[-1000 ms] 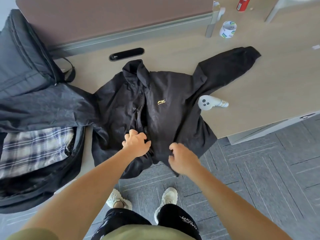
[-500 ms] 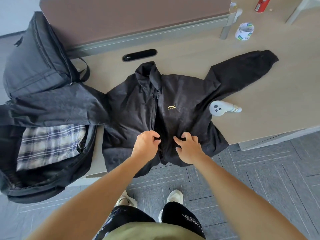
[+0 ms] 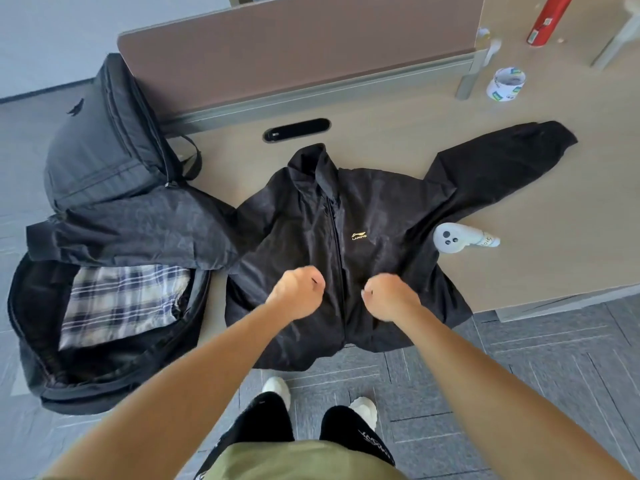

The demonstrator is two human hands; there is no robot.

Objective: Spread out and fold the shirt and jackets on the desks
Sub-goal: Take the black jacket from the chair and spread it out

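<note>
- Black jacket (image 3: 374, 216) lies front up on the table (image 3: 540, 202). Its zip is closed, its collar points away from the person and its hem hangs over the near edge. One sleeve stretches toward the far right. A gold chest logo reads "LI-NING". Compared with half a second ago, the zip line runs straighter and the front lies flatter.
- One black backpack (image 3: 90, 133) sits at the table's left end, its main compartment gaping open.
- Dark grey cloth (image 3: 138, 230) lies across the backpack and meets the jacket's shoulder. Whether it is the other sleeve or a separate garment, I cannot tell.
- One plaid shirt (image 3: 126, 303), white and blue, lies folded inside the open backpack.
- Two hands rest on the jacket's lower front. The left hand (image 3: 298, 294) and the right hand (image 3: 391, 297) sit on either side of the zip, fingers (image 3: 310, 277) curled tight into the cloth. Half a second ago they almost met at the zip; now they are apart.
- One white controller (image 3: 450, 240) lies with its round head against the jacket's right edge. The handwriting on its handle is too small to read.
- One tape roll (image 3: 505, 83), white with green and blue marks, stands far right; its print is unreadable.
- One red tube (image 3: 547, 19) lies at the far edge, its label unreadable.
</note>
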